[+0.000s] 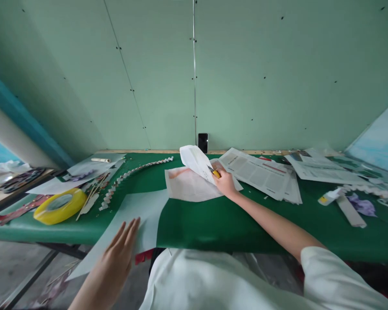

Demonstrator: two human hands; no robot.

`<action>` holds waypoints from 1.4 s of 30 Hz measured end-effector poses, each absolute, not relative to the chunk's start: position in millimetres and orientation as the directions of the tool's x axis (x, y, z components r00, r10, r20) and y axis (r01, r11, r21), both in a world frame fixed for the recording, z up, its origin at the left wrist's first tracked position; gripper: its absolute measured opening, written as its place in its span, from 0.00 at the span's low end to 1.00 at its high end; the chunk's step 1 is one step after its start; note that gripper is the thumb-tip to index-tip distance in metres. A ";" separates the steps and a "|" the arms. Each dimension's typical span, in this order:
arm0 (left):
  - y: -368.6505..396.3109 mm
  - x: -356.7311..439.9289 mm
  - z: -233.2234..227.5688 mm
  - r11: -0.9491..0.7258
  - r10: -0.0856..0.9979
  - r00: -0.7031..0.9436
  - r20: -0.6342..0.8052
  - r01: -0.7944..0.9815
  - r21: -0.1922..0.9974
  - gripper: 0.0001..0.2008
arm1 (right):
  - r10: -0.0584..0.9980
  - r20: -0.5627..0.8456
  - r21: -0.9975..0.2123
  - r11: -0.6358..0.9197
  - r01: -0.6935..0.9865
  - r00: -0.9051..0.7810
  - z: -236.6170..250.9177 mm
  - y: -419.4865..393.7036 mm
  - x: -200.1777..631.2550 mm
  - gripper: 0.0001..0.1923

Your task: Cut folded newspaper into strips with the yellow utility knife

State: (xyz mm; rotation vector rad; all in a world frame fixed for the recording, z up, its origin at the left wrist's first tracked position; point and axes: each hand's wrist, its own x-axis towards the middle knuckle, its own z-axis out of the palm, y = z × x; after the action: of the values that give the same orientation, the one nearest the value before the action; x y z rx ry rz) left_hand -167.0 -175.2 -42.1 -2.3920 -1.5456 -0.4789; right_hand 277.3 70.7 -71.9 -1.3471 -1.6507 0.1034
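Note:
My left hand (121,252) is flat with its fingers stretched out, over or on a plain white sheet (145,204) that hangs past the table's front edge. In front of me, my right hand (226,183) is closed around a small yellow-and-black tool (216,173); its exact kind is hard to make out. The tool's dark end meets the right side of a raised, curled white paper (194,159). Beneath that paper lies a creased whitish sheet (192,187) with a faint reddish print.
Left on the green table (197,224) are a yellow tape roll (61,206), thin sticks (92,193) and a folded-paper chain (132,170). Printed pages (258,172), a glue bottle (330,196) and purple crumpled material (362,204) lie right. A phone (202,143) leans against the wall.

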 end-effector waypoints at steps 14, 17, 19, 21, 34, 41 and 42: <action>-133.0 -59.0 -6.9 -0.275 0.820 0.231 0.523 0.961 0.007 0.57 | 0.765 0.636 -0.632 0.441 0.637 0.101 -69.7 64.4 271.5 0.18; -105.1 -20.6 -40.2 -0.260 0.913 0.278 0.298 0.960 -0.099 0.55 | 0.755 0.654 -0.603 0.480 0.638 0.049 -71.7 63.3 273.5 0.15; -87.4 1.3 -54.0 -0.283 0.942 0.304 0.142 0.947 -0.151 0.50 | 0.721 0.692 -0.541 0.551 0.636 -0.036 -74.0 62.3 274.9 0.12; -70.9 18.1 -61.2 -0.333 0.933 0.349 0.085 0.929 -0.162 0.45 | 0.681 0.717 -0.461 0.624 0.631 -0.150 -76.3 61.0 275.0 0.14; 8.0 49.8 -64.2 -0.639 0.753 0.652 0.093 0.757 -0.135 0.22 | 0.486 0.609 -0.069 0.820 0.569 -0.627 -87.5 63.0 262.3 0.17; 28.0 58.8 -54.4 -0.712 0.700 0.713 -0.038 0.701 0.051 0.22 | 0.557 0.566 -0.229 0.815 0.533 -0.608 -85.4 62.0 261.8 0.20; 29.1 59.0 -54.0 -0.699 0.707 0.704 -0.066 0.710 0.087 0.23 | 0.574 0.548 -0.264 0.809 0.526 -0.608 -82.2 60.7 262.0 0.21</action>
State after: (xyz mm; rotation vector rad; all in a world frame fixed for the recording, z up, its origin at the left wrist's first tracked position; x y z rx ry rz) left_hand 59.0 29.1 -54.0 -2.9971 -1.2504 0.0439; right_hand 262.0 60.7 -82.2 -0.8076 -2.3562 0.0997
